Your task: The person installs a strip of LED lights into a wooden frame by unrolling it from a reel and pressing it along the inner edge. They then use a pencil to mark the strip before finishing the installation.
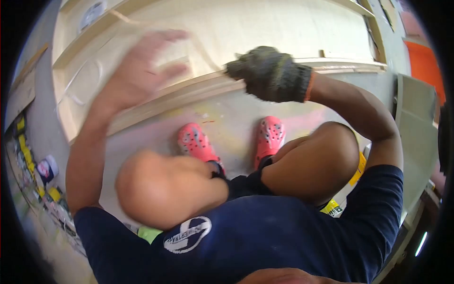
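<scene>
My left hand [142,71] is bare and smeared by motion, its thumb and fingers apart, over the left part of a pale wooden frame [302,28]. On my right hand [267,73] is a dark knitted glove with an orange cuff edge. Its fingers are closed on the end of a thin tan strip [202,51], at the frame's near edge. From there the strip curves up and left, passing by the fingers of my left hand, towards the frame's far left corner.
A thin white cord [75,80] loops at the frame's left. Pink clogs [198,142] stand on the paint-stained floor between the frame and my bent knees. A white tub [47,169] and yellow-black items lie left. A grey panel [415,109] and an orange surface [425,66] are right.
</scene>
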The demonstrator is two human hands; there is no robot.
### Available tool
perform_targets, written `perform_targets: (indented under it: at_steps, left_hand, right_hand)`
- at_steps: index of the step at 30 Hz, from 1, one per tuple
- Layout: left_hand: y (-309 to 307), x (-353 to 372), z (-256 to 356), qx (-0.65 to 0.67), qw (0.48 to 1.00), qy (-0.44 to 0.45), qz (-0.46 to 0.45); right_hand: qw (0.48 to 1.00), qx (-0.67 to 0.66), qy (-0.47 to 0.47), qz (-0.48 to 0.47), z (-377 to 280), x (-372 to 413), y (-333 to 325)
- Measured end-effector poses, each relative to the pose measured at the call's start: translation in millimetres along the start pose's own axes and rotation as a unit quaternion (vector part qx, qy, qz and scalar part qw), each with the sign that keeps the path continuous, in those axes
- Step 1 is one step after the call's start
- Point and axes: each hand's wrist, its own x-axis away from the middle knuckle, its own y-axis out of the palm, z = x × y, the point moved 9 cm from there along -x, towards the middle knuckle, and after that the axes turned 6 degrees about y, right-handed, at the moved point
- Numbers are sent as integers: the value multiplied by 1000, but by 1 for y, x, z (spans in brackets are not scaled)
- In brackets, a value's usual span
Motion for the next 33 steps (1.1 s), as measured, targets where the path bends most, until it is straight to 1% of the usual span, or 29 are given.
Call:
perform_targets:
  at_steps: [1,2,3,4,5,6,8,9,11,12,14,15,16,17,18,19,20,21,22,23,27,29,30,32,33]
  left_hand:
    - [36,-12,18,-50,996,74,-24]
    - [67,-24,39,-97,983,151,-45]
    - [86,-32,38,32,994,71,-78]
    - [103,-32,37,155,981,-11,-117]
    - [111,-29,30,149,978,-58,-131]
    - [116,-21,18,142,972,-112,-147]
    - [115,-4,3,106,964,-203,-133]
    - [122,7,-4,106,963,-203,-142]
    - [134,35,-31,199,934,-288,-67]
    - [140,40,-32,201,933,-292,-68]
    - [154,50,-34,164,933,-306,-96]
    - [160,55,-41,165,931,-311,-91]
    - [168,64,-52,160,925,-335,-83]
    - [175,70,-63,154,920,-353,-72]
    - [184,70,-68,154,919,-355,-72]
    - [192,80,-76,163,898,-405,-59]
    - [199,91,-83,170,873,-455,-46]
    - [206,94,-85,166,871,-461,-48]
    - [204,98,-87,127,878,-461,-11]
    - [201,102,-90,88,884,-459,27]
    - [208,117,-117,55,856,-510,67]
    - [214,118,-127,125,835,-528,85]
    - [215,119,-126,123,835,-530,84]
    - [214,119,-127,110,828,-538,119]
    - [217,117,-127,108,828,-537,117]
  right_hand:
    - [995,32,-58,69,-10,7,-6]
    - [990,24,-101,93,-16,12,-8]
    - [991,0,-86,102,-14,15,-8]
    - [991,-24,-71,111,-12,18,-8]
    - [986,-45,-84,136,-11,26,-9]
    - [991,-50,-66,107,-7,32,-5]
    - [978,-44,-39,201,7,47,3]
    - [977,-51,-33,202,16,54,13]
    - [933,25,-39,356,30,84,12]
    - [935,22,-39,352,37,95,27]
    - [928,19,-9,371,58,123,59]
    - [931,13,30,364,71,135,76]
    - [932,5,71,356,80,147,94]
    - [932,7,66,355,81,157,112]
    - [927,-35,148,342,101,166,131]
    - [914,-77,231,326,120,177,147]
    - [913,-79,231,326,122,182,153]
    - [898,-88,264,341,129,189,156]
    - [882,-99,296,353,133,196,160]
    - [880,-99,297,357,133,197,161]
    - [892,-120,256,351,129,190,164]
    - [896,-130,239,352,126,186,165]
    - [897,-132,227,355,125,184,163]
    - [896,-133,217,363,125,182,161]
    - [895,-133,209,371,123,181,159]
